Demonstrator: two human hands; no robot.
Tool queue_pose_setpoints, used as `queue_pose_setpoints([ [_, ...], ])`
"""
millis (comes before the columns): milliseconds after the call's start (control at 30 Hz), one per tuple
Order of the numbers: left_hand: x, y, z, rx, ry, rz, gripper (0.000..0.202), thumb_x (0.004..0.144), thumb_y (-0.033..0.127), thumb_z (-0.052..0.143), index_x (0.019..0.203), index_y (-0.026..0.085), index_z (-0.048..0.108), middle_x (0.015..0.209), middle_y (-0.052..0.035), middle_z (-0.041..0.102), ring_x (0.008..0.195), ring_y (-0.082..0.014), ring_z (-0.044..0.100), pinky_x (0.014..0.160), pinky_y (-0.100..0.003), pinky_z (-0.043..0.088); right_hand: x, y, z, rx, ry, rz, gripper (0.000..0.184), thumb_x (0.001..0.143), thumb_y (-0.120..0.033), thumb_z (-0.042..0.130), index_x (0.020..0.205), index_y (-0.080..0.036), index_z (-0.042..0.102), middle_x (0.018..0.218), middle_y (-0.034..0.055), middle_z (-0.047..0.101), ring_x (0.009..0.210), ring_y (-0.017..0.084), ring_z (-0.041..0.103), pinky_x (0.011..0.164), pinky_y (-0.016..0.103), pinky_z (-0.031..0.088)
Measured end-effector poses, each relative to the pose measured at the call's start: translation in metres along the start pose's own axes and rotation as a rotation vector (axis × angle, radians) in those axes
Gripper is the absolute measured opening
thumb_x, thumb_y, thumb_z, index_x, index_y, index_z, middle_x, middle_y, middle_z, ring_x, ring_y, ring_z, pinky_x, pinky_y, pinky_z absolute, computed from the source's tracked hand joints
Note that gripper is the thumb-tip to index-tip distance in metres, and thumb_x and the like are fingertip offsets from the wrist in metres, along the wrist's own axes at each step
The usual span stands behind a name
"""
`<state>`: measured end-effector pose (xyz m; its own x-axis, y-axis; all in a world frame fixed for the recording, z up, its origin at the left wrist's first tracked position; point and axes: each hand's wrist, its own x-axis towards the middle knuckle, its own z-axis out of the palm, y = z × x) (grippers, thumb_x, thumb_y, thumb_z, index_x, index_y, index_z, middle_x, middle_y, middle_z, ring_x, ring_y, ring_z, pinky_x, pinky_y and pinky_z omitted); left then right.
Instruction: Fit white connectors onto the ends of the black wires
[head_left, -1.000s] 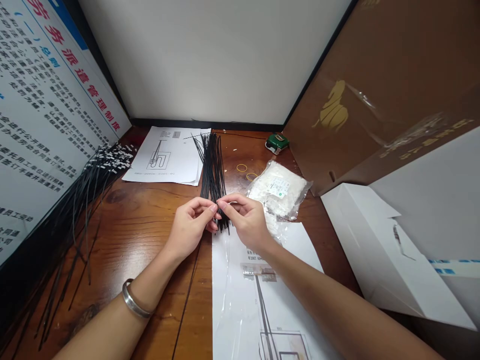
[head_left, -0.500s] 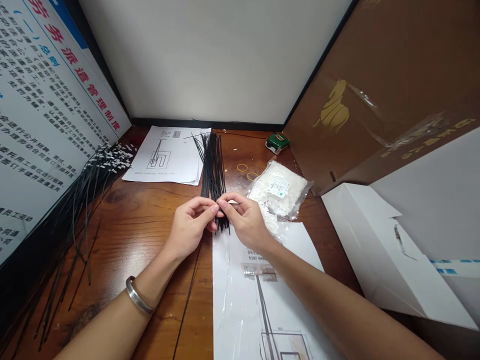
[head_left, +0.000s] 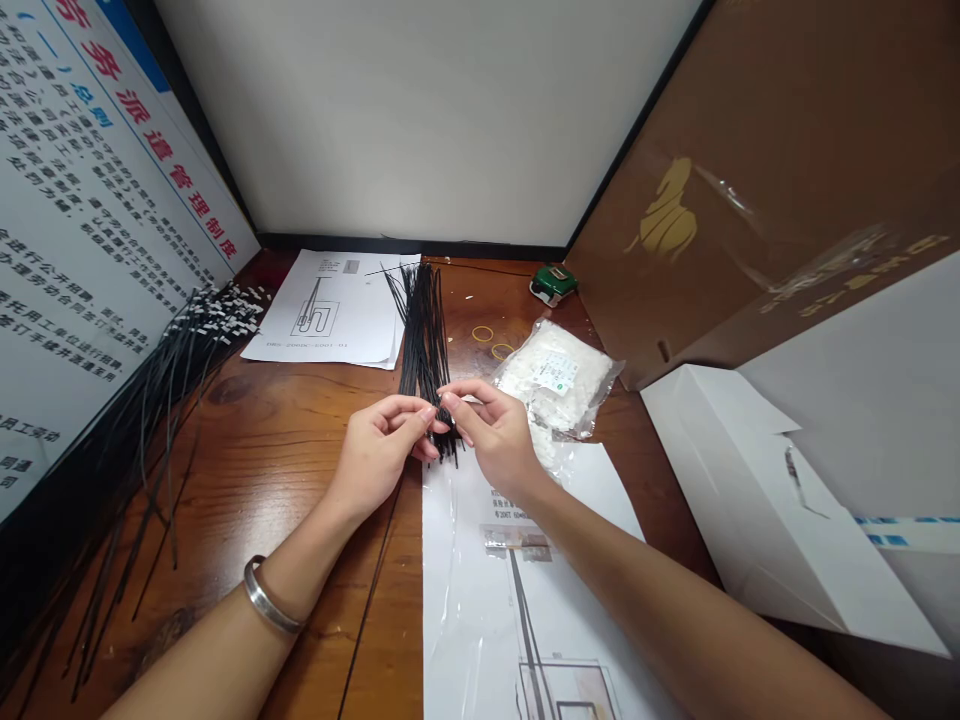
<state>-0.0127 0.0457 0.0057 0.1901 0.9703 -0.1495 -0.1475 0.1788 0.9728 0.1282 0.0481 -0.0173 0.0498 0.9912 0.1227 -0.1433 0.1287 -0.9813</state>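
Note:
My left hand is closed in a pinch just above the near end of a bundle of thin black wires. Close beside it on the right, my right hand also pinches with thumb and forefinger. Whatever sits between the fingertips of each hand is too small to make out. The bundle lies lengthwise on the wooden table, its near ends partly covered by my fingers. Small white pieces lie beyond my right hand, by a clear bag of white pieces.
Black wires with white tips lean in a heap at the left. A drawing sheet lies at the back, another printed sheet in front. A green tape measure, yellow rubber bands and a white box are around.
My right fingertips have shifted slightly up and away from the left ones, leaving a small gap between the hands. The left hand stays nearly in place, and the view has shifted a little.

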Motion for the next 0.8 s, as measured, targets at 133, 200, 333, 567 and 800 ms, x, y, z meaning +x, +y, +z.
queue_pose_setpoints([
  [133, -0.0003, -0.0002, -0.0007, 0.016, -0.015, -0.007, 0.031, 0.070, 0.040, 0.075, 0.079, 0.012, 0.066, 0.071, -0.0060, 0.073, 0.051, -0.0108, 0.061, 0.053, -0.022, 0.049, -0.0013, -0.0036, -0.0012, -0.010, -0.018, 0.018, 0.024, 0.074, -0.038, 0.068, 0.086, -0.017, 0.066, 0.064, -0.0012, 0.061, 0.051, 0.009, 0.052, 0.047, 0.023, 0.042],
  [200, -0.0003, -0.0002, -0.0013, 0.024, -0.028, -0.005, 0.031, 0.071, 0.040, 0.074, 0.080, 0.012, 0.067, 0.072, -0.0064, 0.073, 0.051, -0.0111, 0.062, 0.053, -0.022, 0.049, -0.0018, -0.0049, -0.0016, -0.021, -0.045, 0.027, 0.023, 0.074, -0.038, 0.069, 0.085, -0.017, 0.066, 0.060, -0.0017, 0.060, 0.050, 0.010, 0.053, 0.046, 0.023, 0.043],
  [333, -0.0003, 0.0005, -0.0015, 0.039, -0.045, 0.003, 0.030, 0.071, 0.040, 0.073, 0.079, 0.012, 0.068, 0.073, -0.0069, 0.073, 0.051, -0.0111, 0.061, 0.052, -0.022, 0.048, -0.0022, -0.0047, -0.0018, -0.017, -0.091, 0.022, 0.023, 0.074, -0.040, 0.069, 0.078, -0.017, 0.063, 0.060, -0.0011, 0.060, 0.051, 0.010, 0.055, 0.045, 0.023, 0.042],
  [567, -0.0022, 0.0029, 0.0010, 0.069, -0.063, 0.022, 0.028, 0.072, 0.040, 0.072, 0.075, 0.012, 0.068, 0.071, -0.0070, 0.072, 0.051, -0.0110, 0.060, 0.052, -0.023, 0.048, -0.0020, -0.0051, -0.0002, 0.021, -0.055, 0.013, 0.027, 0.071, -0.043, 0.071, 0.072, -0.019, 0.059, 0.053, -0.0048, 0.052, 0.045, 0.009, 0.046, 0.043, 0.023, 0.039],
  [800, -0.0026, 0.0007, 0.0024, 0.043, -0.058, -0.030, 0.026, 0.064, 0.034, 0.079, 0.073, 0.013, 0.066, 0.062, -0.0039, 0.070, 0.049, -0.0112, 0.059, 0.051, -0.023, 0.050, -0.0013, -0.0031, -0.0009, 0.070, 0.009, -0.015, 0.020, 0.073, -0.036, 0.070, 0.073, -0.019, 0.060, 0.056, -0.0055, 0.049, 0.044, 0.007, 0.040, 0.044, 0.023, 0.037],
])
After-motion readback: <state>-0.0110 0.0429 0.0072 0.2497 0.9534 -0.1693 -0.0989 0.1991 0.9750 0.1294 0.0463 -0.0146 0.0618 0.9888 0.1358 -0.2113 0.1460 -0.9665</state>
